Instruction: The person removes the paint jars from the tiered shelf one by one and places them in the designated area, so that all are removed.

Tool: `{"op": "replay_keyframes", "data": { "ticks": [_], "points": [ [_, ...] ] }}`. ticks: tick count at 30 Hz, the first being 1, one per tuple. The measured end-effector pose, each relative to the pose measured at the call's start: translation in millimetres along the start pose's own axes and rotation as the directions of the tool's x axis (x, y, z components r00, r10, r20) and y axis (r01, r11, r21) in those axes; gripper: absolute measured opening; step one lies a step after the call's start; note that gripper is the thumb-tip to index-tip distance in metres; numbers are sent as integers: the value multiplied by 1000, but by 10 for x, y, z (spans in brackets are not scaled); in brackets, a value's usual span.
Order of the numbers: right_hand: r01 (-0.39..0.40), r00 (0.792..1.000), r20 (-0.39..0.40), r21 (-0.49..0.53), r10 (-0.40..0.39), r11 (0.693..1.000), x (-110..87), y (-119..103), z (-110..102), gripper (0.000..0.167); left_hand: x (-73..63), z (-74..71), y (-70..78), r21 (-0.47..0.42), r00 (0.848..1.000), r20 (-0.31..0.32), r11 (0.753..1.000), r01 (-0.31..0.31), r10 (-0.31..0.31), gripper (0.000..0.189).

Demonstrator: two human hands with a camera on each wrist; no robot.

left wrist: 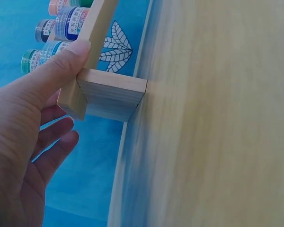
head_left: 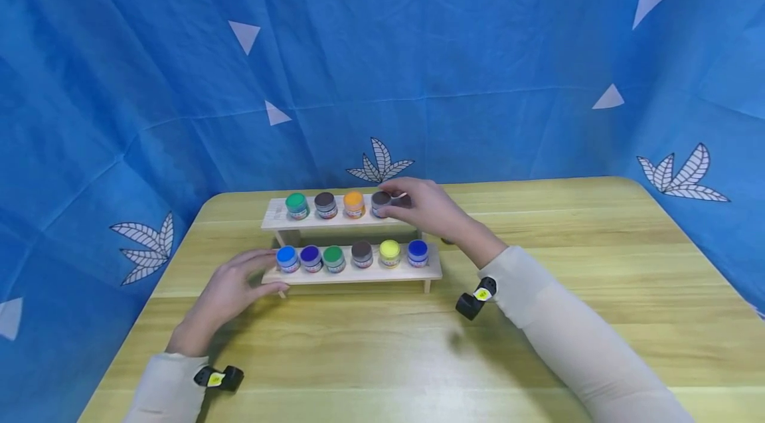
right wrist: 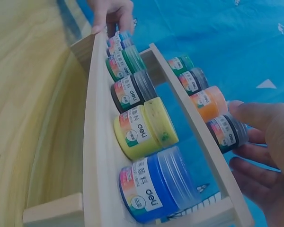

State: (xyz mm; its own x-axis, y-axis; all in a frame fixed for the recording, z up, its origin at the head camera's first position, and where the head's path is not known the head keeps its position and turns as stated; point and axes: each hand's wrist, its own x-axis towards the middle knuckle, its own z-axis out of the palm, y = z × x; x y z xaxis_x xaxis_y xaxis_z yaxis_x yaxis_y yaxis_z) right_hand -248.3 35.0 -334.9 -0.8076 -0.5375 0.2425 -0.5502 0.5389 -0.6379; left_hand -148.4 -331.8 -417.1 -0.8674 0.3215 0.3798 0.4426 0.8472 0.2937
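Note:
A two-tier wooden rack (head_left: pixel 352 275) bears several small paint jars with clear lids. At the left end of the lower tier, my left hand (head_left: pixel 230 285) grips the board, its thumb (left wrist: pixel 68 59) on the front edge. Closest to that hand on the tier is a light blue jar (head_left: pixel 287 259). My right hand (head_left: pixel 427 205) is at the right of the upper tier, with thumb and fingers around a dark paint jar (right wrist: pixel 227 132). Beside that jar stands an orange jar (head_left: pixel 354 205). The right hand partly covers the upper tier's right end.
The rack stands on a wood-grain table (head_left: pixel 358 356) near its back edge. Behind hangs a blue cloth (head_left: pixel 478 44) with leaf and triangle prints. On the lower tier, a yellow jar (head_left: pixel 390 253) and a dark blue jar (head_left: pixel 418 253) stand at the right.

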Motion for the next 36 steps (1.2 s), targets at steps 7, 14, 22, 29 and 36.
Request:
{"op": "replay_keyframes", "data": {
  "ticks": [7, 14, 22, 29, 36],
  "points": [
    [-15, 1000, -5, 8, 15, 1000, 14, -14, 32, 42, -13, 1, -4, 14, 998, -50, 999, -45, 45, 51],
    [-9, 1000, 1, 3, 9, 1000, -15, 20, 16, 42, -23, 2, -6, 13, 999, -42, 1000, -26, 27, 51],
    [-18, 1000, -17, 30, 18, 999, -149, 100, -115, 41, -28, -3, -10, 15, 1000, -20, 1000, -10, 11, 54],
    [-31, 998, -59, 41, 33, 999, -286, 213, -270, 38, -31, 6, -14, 14, 1000, -24, 1000, -19, 19, 54],
    [-32, 994, -100, 55, 37, 998, -419, 336, -409, 44, -24, 10, -8, 7, 999, -42, 999, -32, 32, 54]
  ]
}}
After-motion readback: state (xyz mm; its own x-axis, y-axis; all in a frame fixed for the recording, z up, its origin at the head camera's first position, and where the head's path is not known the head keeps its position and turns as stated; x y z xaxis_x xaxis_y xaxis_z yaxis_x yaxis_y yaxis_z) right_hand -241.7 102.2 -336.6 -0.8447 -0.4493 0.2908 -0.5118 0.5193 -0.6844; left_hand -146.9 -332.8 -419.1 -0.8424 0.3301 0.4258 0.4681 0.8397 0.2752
